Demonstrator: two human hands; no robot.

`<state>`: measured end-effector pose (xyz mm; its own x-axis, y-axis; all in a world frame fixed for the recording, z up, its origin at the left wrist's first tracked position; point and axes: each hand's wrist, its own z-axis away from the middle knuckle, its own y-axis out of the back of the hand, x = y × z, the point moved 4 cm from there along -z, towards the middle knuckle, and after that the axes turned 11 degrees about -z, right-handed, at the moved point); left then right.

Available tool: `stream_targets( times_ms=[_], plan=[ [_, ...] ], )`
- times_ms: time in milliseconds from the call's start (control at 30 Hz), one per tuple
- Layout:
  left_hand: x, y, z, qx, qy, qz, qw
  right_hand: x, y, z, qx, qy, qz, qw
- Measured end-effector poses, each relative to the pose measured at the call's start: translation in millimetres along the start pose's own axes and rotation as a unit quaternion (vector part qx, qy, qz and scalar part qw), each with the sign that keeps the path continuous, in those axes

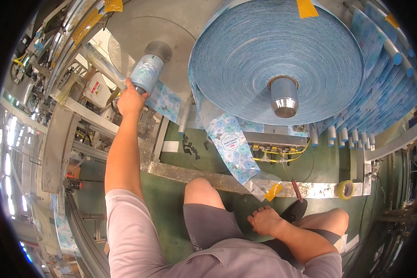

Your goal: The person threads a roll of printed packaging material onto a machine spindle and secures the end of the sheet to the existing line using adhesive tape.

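My left hand (132,99) reaches out and grips the near end of a small roll of blue film (147,71) on a spindle. Its printed web (166,102) runs off to the right. Between my knees, my right hand (265,220) hangs with curled fingers and nothing visible in it. Just above that hand lies the loose tail of printed film (231,146), with a clear end and a piece of orange tape (273,192). This tail hangs from below a large blue film roll (250,59) mounted on a metal shaft (285,100).
A worn metal frame beam (201,175) crosses before my knees. A red utility knife (296,189) and a yellow tape roll (346,189) rest on it. Guide rollers (344,135) with threaded film stand at right. Pneumatic tubing (281,158) runs under the big roll. Machinery (55,139) fills the left.
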<state>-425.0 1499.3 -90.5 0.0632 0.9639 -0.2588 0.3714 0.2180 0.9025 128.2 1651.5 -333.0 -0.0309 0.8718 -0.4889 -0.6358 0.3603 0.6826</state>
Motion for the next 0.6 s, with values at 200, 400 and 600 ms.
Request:
stream_targets(
  times_ms=[200,400,600],
  plan=[
    [-3.0,-2.8,-1.0,0.012,-0.005,0.008,1.000,1.2,-3.8,-1.7,0.009,0.003,0.003,1.000],
    [-1.9,-1.8,0.3,0.017,-0.002,0.007,1.000,1.3,-4.0,-0.9,0.016,0.003,0.001,1.000],
    [-2.3,-1.6,-0.7,0.006,-0.001,0.004,1.000,0.2,-2.6,-0.4,0.019,0.003,0.003,1.000]
  ],
)
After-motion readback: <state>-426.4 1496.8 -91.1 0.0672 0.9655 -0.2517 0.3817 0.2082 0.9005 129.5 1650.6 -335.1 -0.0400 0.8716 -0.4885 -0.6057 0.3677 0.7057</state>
